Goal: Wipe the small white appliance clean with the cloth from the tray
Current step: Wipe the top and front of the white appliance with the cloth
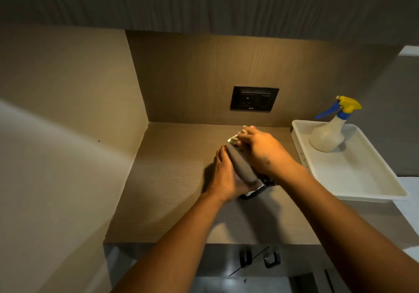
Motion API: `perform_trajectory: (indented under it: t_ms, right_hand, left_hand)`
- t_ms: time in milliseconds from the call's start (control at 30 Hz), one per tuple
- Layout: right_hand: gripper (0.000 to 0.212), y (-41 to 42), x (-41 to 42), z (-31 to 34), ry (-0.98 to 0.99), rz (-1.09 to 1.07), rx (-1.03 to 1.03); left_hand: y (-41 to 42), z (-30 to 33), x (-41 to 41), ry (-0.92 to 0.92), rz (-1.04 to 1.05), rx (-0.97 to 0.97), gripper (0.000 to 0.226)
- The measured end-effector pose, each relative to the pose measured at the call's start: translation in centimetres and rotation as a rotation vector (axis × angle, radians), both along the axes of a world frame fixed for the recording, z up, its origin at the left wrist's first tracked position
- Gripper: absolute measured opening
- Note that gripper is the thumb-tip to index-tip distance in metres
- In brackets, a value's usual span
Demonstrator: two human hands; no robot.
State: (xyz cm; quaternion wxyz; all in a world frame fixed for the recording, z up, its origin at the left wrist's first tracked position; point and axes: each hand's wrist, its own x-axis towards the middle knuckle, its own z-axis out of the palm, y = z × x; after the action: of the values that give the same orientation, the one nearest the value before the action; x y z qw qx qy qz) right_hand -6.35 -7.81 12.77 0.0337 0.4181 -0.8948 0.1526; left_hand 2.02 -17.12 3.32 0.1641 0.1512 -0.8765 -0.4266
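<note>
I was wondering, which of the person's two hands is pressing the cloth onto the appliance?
The right hand presses the cloth on top; the left hand only steadies the appliance's side.

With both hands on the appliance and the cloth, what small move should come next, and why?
Probably draw the right hand with the cloth back along the appliance, since the left hand steadies it and the near end looks uncovered.

Probably a home kitchen: wood-grain counter (172,190), wall socket (254,99), cabinet handles (258,258).
</note>
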Motion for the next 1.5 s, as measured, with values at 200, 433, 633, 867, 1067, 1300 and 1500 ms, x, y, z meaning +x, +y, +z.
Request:
perform_trajectory:
  t_ms: [200, 433, 633, 867, 1067, 1300, 1500]
  right_hand:
    - [0.033, -1.7, -1.1, 0.7, -0.056, 0.017, 0.034]
    - [0.035, 0.2, -3.4, 0.8, -0.056, -0.186, 0.017]
    - [0.031, 2.1, -1.5, 1.2, -0.072, -0.218, 0.087]
    - [0.028, 7.7, 0.5, 0.7, -0.606, -0.434, -0.564]
    - [0.035, 14.8, 3.2, -5.5, -1.555, -0.536, -1.487]
    - [0.047, 15.5, 6.1, -7.9, -1.842, -0.511, -1.651]
    - [0.049, 11.9, 5.6, -6.6, -1.713, -0.652, -1.586]
  left_hand:
    - [0.0, 0.0, 0.1, -0.021, 0.029, 0.010, 0.127]
    - [-0.2, -0.4, 0.2, -0.067, 0.000, 0.091, 0.137]
    - [-1.0, -0.6, 0.3, -0.079, -0.057, 0.082, 0.142]
    - [-2.0, 0.0, 0.5, -0.117, -0.126, 0.093, 0.140]
    - [-4.2, 1.5, 0.5, -0.202, -0.252, 0.094, 0.135]
    - [-6.8, 5.5, 0.7, -0.367, -0.383, -0.057, 0.152]
    - [-1.4, 9.3, -2.4, -0.218, -0.139, -0.314, 0.094]
